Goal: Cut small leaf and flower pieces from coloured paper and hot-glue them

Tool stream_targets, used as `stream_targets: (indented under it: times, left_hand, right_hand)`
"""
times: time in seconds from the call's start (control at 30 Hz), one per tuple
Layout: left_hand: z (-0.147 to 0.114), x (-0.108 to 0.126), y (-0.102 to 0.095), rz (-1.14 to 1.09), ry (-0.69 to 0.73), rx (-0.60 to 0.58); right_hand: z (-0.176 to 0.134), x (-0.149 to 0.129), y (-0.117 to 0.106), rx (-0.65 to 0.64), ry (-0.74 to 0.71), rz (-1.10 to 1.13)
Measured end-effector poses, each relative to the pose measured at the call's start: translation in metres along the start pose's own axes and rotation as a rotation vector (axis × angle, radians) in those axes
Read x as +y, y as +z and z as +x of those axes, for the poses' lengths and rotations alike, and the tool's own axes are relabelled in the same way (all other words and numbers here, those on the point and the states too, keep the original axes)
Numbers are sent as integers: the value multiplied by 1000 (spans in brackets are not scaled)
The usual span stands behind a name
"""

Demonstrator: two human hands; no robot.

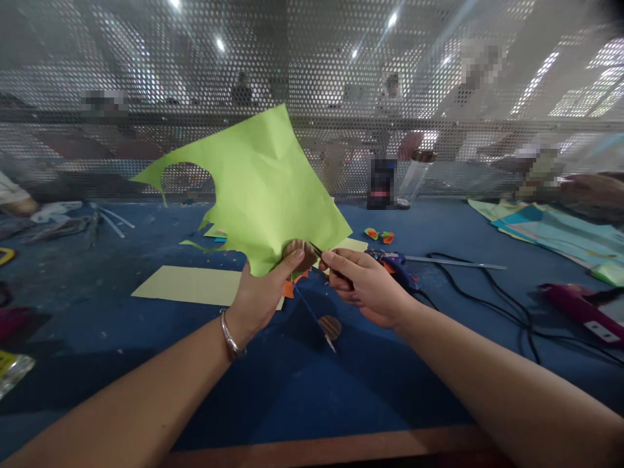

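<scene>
My left hand (260, 292) is closed on a large sheet of green paper (258, 188), pinching a round brown corrugated cardboard piece (307, 257) against it near the lower edge. The sheet has rounded cut-outs along its left side. My right hand (365, 283) is closed around scissors (316, 249), whose dark blades meet the paper beside the cardboard; their handles are mostly hidden by my fingers. Below my hands, a blue pen (312, 309) lies across another round cardboard piece (331, 327) on the blue table. Orange paper scraps (289, 288) show behind my left thumb.
Behind my right hand lies a blue glue gun (397, 266) with a clear stick (458, 262) and black cable (492, 299). A purple glue gun (580, 312) is at right, a pale paper strip (190, 284) at left. A perforated metal screen (312, 65) stands behind the table.
</scene>
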State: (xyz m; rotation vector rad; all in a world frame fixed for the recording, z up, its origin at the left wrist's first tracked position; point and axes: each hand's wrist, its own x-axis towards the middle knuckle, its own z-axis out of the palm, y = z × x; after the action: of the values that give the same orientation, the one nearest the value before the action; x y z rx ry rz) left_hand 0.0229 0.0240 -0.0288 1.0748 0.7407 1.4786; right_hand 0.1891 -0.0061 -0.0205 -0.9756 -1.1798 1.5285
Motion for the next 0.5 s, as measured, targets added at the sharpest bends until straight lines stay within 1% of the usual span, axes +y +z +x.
stream_targets:
  times: [0.07,0.17,0.23,0.37,0.5]
  left_hand:
    - [-1,0,-1,21,6,8]
    - [-2,0,-4,55,-20,52]
    - [-2,0,-5,60,-32,33]
    - [-1,-1,-3,-30,-23,-16]
    - [-3,1,2,-132,-67,6]
  right_hand:
    - [0,-1,0,-3,1,5]
    - [0,-1,0,3,-5,0]
    - [1,1,0,13,-9,-7]
    - [2,4,0,14,-20,-1]
    - [2,3,1,26,-22,3]
